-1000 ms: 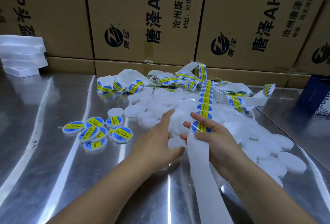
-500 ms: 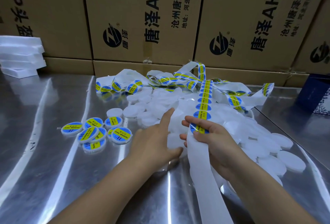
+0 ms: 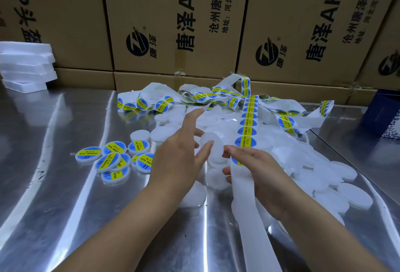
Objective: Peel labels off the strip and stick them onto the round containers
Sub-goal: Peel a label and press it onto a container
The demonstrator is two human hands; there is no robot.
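My left hand (image 3: 179, 159) pinched one white round plastic container (image 3: 214, 149), thumb across its face and the other fingers behind it, with the forefinger stretched out straight. It was tilted up above the heap of unlabelled white containers (image 3: 303, 163), which were too many and too overlapped for me to count. My right hand (image 3: 262, 176) gripped the white paper strip (image 3: 249, 211), forefinger over it and thumb under. One blue and yellow round label (image 3: 237, 161) sat on the strip at my fingertips, just beside the held container. Beyond it the strip ran off into a tangle carrying more labels than I could count. To the left, on the steel desk (image 3: 65, 206), lay about seven labelled containers (image 3: 107, 161), some overlapping. At the back stood brown cardboard boxes (image 3: 173, 22), five white foam slabs (image 3: 26, 65) stacked at far left, and one dark blue box (image 3: 383, 115) at right.
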